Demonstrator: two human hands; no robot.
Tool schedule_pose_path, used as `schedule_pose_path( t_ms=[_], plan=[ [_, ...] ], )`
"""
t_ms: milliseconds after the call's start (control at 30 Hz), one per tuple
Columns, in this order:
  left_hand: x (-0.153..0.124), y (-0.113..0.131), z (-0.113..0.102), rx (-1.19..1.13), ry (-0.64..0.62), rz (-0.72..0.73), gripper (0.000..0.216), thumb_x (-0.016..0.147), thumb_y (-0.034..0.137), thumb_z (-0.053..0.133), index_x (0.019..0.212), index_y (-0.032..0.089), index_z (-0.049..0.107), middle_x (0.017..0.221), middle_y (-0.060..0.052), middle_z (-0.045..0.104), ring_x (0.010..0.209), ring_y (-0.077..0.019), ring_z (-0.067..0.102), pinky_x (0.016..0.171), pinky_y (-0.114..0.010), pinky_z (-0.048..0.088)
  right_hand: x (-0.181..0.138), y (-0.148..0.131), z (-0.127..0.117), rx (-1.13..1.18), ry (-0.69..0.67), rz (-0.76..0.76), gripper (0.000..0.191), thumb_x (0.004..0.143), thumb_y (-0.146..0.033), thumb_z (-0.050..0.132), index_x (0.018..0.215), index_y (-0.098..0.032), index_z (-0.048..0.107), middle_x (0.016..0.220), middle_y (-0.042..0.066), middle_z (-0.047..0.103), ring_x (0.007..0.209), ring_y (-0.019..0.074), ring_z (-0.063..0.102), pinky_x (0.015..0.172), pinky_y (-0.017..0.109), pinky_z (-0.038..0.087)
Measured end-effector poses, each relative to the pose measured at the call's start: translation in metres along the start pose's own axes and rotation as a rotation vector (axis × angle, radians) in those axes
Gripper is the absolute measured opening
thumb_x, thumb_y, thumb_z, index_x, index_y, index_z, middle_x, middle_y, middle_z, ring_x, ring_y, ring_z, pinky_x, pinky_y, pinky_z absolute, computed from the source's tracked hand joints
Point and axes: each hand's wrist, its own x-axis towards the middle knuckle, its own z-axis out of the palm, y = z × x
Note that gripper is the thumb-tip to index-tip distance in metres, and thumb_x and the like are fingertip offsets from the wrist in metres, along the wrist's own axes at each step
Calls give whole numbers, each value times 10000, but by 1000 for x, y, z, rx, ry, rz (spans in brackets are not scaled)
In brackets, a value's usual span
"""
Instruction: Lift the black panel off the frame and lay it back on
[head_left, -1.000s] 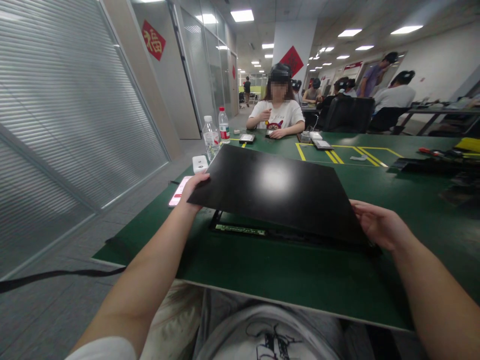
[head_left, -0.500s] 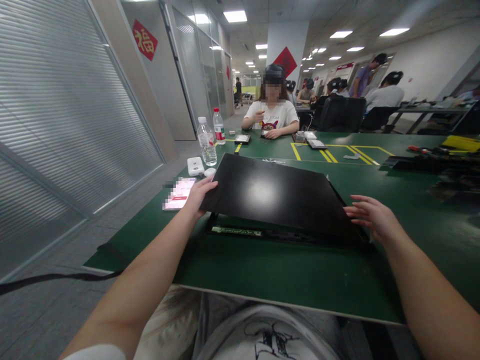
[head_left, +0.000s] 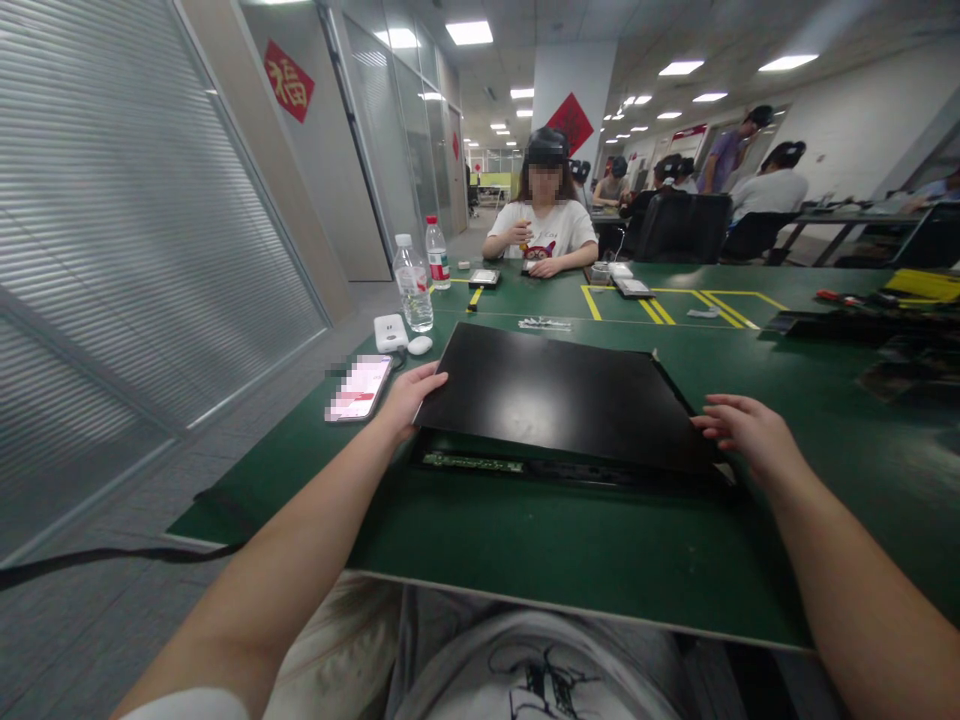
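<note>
A thin black screen panel (head_left: 555, 395) is tilted over a black frame (head_left: 600, 474), its left side raised and its right side down near the frame. My left hand (head_left: 409, 397) pinches the panel's left edge, thumb on top. At the right edge, my right hand (head_left: 742, 428) has its fingers loosely bent with the tips at the rim; I cannot tell how firmly they touch. A green circuit board strip (head_left: 472, 462) shows along the frame's near side. The panel hides most of the frame.
Left of the panel are a phone (head_left: 360, 388), a white case (head_left: 390, 333), and two bottles (head_left: 415, 290). A person (head_left: 544, 215) sits opposite, holding something small. Dark parts (head_left: 885, 325) are piled at right. The table's front edge (head_left: 570, 605) is close to me.
The panel's left side has come down a little and shifted right with my left hand. My right fingers have bent slightly more at the right edge.
</note>
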Motion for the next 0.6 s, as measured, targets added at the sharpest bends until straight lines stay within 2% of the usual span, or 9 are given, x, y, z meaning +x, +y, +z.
schedule_pose_path(
  t_ms=[300, 600],
  plan=[
    [1, -4, -1, 13, -51, -17, 439, 769, 178, 914, 1200, 121, 851, 917, -95, 873, 754, -224, 811, 691, -277, 626, -17, -13, 3, -36, 31, 19, 223, 789, -191, 735, 1008, -177, 697, 781, 82, 760, 635, 147, 628, 535, 233, 426],
    [3, -5, -3, 30, -40, -62, 370, 810, 158, 872, 1178, 130, 848, 965, -111, 880, 820, -256, 831, 743, -320, 651, -12, -8, 2, -50, 31, 3, 237, 727, -222, 738, 958, -193, 696, 762, 75, 751, 618, 154, 627, 512, 237, 434]
  ],
)
